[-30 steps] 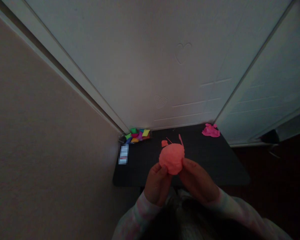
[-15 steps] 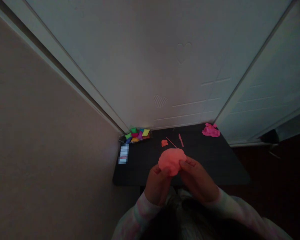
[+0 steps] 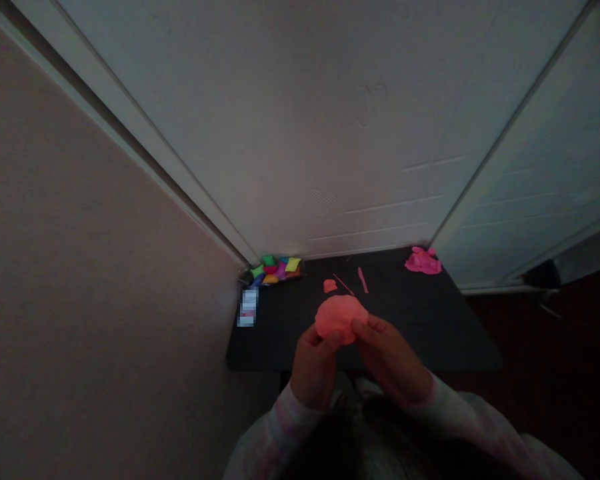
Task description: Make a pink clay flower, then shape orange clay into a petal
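A flattened, roundish sheet of coral-pink modelling clay is held up above the dark table. My left hand pinches its lower left edge, thumb on top and fingers beneath. My right hand grips the lower right edge the same way, so both hands are closed on the one sheet. Just beyond the sheet lie a small coral lump of clay, a thin pink stick and a flat pink knife-like tool. The fingers under the clay are mostly hidden.
A clear bag of colourful clay packets lies at the table's back left, with a blurred pale rectangular item in front of it. A bright pink clay shape sits at the back right corner. White panels rise behind the table.
The clay sheet and my right hand have shifted slightly left. My thumbs have moved a little along the lower edge, and the sheet's outline looks somewhat rounder and shorter.
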The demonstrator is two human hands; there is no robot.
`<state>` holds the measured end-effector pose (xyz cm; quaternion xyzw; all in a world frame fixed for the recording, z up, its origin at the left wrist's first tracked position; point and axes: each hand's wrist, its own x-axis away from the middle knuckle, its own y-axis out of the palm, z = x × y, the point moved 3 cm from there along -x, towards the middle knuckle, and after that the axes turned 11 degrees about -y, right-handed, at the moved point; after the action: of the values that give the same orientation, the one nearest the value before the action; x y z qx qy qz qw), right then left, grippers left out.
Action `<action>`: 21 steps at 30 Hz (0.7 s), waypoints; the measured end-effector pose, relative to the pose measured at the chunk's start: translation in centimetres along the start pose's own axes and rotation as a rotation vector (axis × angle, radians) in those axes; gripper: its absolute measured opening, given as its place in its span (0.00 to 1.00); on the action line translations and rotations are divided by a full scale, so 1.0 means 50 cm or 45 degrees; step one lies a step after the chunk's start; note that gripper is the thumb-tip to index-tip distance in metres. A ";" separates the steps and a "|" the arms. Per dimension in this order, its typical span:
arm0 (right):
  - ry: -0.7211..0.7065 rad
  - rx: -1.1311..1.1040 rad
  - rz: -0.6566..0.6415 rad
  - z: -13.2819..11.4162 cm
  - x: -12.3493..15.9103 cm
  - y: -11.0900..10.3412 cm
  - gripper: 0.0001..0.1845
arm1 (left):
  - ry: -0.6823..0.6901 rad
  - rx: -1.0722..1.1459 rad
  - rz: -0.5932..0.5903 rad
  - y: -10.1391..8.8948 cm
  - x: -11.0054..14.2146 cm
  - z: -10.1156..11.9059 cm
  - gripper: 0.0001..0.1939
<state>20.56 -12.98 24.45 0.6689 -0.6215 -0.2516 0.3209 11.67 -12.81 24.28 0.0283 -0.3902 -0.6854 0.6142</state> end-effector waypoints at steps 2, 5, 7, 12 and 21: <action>0.007 -0.003 -0.005 0.000 0.001 0.003 0.11 | 0.002 0.034 0.003 0.000 0.000 0.000 0.11; 0.011 -0.046 -0.024 0.002 0.003 0.005 0.10 | -0.002 0.077 -0.008 0.001 0.000 0.000 0.11; 0.000 -0.086 -0.021 0.005 0.003 0.004 0.11 | -0.007 0.081 -0.019 0.001 0.000 0.001 0.11; -0.002 -0.131 -0.021 0.009 -0.001 0.000 0.13 | -0.018 -0.010 -0.054 -0.002 0.000 -0.003 0.09; -0.019 -0.171 -0.125 0.003 0.000 0.012 0.13 | 0.025 0.040 -0.065 -0.002 -0.002 0.002 0.09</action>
<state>20.04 -13.03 24.79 0.6735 -0.5722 -0.3133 0.3477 11.54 -12.67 24.26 0.0545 -0.3941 -0.6943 0.5998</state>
